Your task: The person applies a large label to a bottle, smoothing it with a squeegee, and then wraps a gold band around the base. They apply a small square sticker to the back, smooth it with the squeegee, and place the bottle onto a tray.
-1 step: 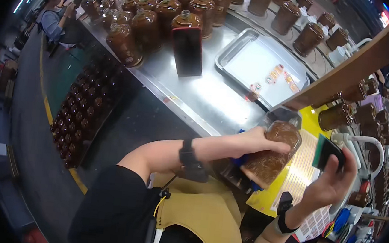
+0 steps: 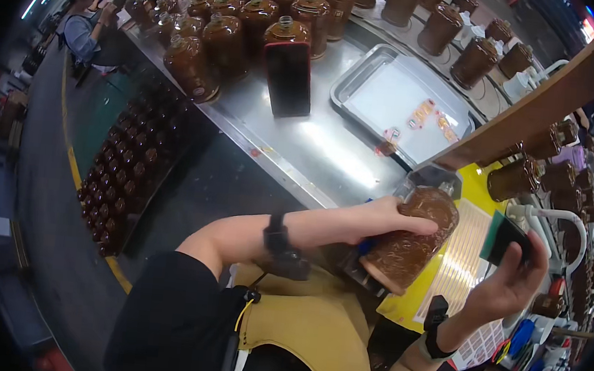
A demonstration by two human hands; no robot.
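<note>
My left hand (image 2: 387,218) is closed around a shiny brown bottle (image 2: 411,248), thumb across its side. The bottle lies tilted, its neck toward the upper right and its base toward me. Raised to the right of it, my right hand (image 2: 503,288) grips a flat black and green scraper (image 2: 504,239), apart from the bottle. Beneath and beside the bottle is a yellow board (image 2: 410,307) bearing a striped sheet of clear labels (image 2: 457,249). A dark stand with blue parts shows partly under the bottle; the bottle hides most of it.
A metal tray (image 2: 344,87) with loose labels lies on the steel table (image 2: 239,120). A phone (image 2: 287,79) stands upright before several brown bottles (image 2: 224,45). A wooden board (image 2: 501,108) slants across the right. Crated bottles (image 2: 130,157) sit on the floor; another person (image 2: 81,29) works far left.
My left hand and the bottle have shifted very slightly, and the left wrist has moved a little left. The scraper in my right hand has moved slightly right.
</note>
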